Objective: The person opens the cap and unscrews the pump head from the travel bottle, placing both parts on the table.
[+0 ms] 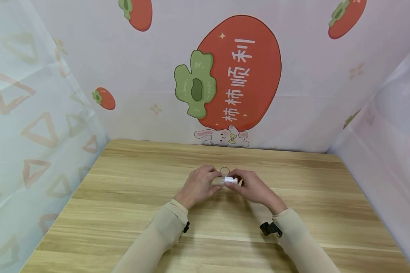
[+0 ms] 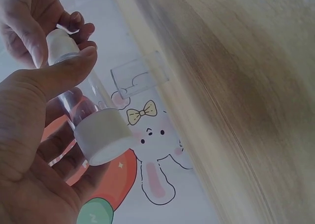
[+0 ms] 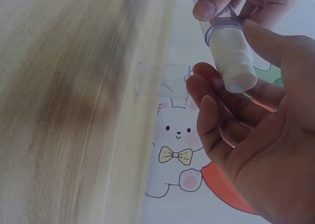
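Between the two hands lies a small clear bottle [image 1: 230,180] with a white base [image 2: 102,135] and a white pump top [image 3: 232,59]. My left hand [image 1: 199,184] grips the clear body, its thumb across it in the left wrist view. With thumb and fingers my right hand [image 1: 254,187] holds the white pump top at the other end. Just beyond the hands, a clear cylindrical cap [image 2: 140,76] stands on the wooden table, apart from the bottle. Fingers partly hide the bottle in the head view.
The wooden table [image 1: 130,182] runs back to a white cloth backdrop [image 1: 150,76] printed with persimmons and a rabbit. Cloth side walls [image 1: 30,144] stand to the left and right. A black strap device [image 1: 270,229] sits at the right wrist.
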Motion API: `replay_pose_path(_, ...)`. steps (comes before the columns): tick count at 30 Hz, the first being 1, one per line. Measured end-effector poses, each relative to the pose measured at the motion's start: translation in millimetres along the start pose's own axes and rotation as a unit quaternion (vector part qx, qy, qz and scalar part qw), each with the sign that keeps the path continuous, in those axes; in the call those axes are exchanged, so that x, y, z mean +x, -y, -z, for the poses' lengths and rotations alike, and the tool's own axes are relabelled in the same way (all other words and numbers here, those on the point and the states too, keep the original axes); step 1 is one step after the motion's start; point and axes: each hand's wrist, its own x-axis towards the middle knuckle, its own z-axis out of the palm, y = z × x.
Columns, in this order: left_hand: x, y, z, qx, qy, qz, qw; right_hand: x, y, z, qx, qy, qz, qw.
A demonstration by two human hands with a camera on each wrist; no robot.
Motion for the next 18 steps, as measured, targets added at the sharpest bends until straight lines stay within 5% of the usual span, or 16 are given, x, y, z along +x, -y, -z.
replay_pose_path(10, 0.6, 0.4, -0.1, -0.011, -0.021, -0.015, 0.9996, 1.0, 0.7, -2.1, 0.011, -0.006, -0.017, 1.0)
replay_pose_path(18, 1.0, -0.6, -0.1, -0.01, -0.016, -0.014, 0.9997, 2.1, 1.0, -2.2, 0.009, -0.017, 0.008, 1.0)
